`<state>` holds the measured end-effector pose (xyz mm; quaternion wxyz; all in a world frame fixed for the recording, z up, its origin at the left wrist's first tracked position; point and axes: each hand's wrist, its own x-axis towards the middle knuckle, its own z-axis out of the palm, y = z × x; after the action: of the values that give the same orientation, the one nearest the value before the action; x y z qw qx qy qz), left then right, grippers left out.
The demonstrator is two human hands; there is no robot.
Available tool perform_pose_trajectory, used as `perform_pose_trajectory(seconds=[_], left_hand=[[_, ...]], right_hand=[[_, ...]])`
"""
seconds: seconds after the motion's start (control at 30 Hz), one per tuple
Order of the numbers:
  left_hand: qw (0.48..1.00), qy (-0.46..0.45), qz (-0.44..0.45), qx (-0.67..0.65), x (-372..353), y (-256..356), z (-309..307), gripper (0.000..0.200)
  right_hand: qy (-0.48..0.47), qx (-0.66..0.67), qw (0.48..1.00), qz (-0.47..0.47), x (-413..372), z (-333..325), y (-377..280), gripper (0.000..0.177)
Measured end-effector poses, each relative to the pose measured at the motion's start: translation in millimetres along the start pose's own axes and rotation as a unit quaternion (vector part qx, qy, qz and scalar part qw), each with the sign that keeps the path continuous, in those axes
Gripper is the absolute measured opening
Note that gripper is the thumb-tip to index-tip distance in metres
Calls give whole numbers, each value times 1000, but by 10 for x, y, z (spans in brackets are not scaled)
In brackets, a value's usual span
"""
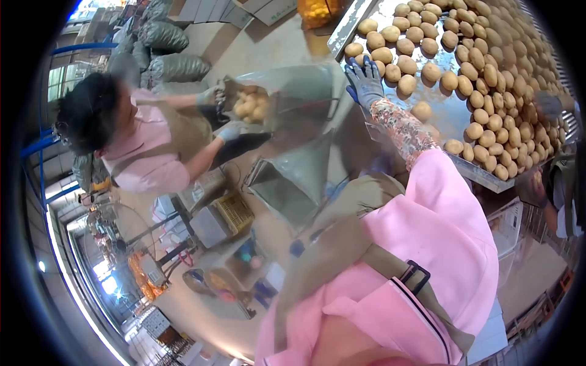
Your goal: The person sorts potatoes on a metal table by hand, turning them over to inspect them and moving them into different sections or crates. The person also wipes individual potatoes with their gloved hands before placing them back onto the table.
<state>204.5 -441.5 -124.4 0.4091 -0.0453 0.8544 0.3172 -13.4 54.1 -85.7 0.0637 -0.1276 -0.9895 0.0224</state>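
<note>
My right hand (366,84), in a grey glove with blue fingertips, lies palm down at the near corner of a metal sorting table (442,107). Its fingers are spread, beside several loose potatoes (392,73), and nothing shows in its grip. A flower-patterned sleeve covers the forearm. Many more potatoes (488,116) cover the table's far side. Below the table corner, an open green-grey bag (287,189) hangs with its mouth facing left. My left hand is not visible.
A co-worker (143,140) at left holds a bag of potatoes (251,105) with both gloved hands. Another person's blurred gloved hand (547,107) is at the table's right. Filled sacks (177,67), a yellow crate (232,213) and a scale (151,268) stand beyond.
</note>
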Motion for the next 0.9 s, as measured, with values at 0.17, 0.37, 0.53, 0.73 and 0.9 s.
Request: perform_pose_trajectory(seconds=[0.17, 0.37, 0.53, 0.73, 0.9], left_hand=[[1000, -6, 1, 10, 82, 108, 5, 28], [1000, 5, -22, 10, -7, 353, 227, 29], [999, 15, -33, 2, -96, 616, 427, 30], [999, 20, -37, -1, -202, 797, 524, 31], [998, 27, -51, -3, -323, 792, 546, 32]], right_hand=[[87, 42, 991, 94, 41, 79, 26, 60], [40, 42, 995, 85, 96, 212, 216, 55], [-3, 38, 998, 53, 70, 107, 224, 48], [-95, 62, 994, 13, 53, -70, 284, 54], [-88, 73, 993, -3, -2, -94, 340, 56]])
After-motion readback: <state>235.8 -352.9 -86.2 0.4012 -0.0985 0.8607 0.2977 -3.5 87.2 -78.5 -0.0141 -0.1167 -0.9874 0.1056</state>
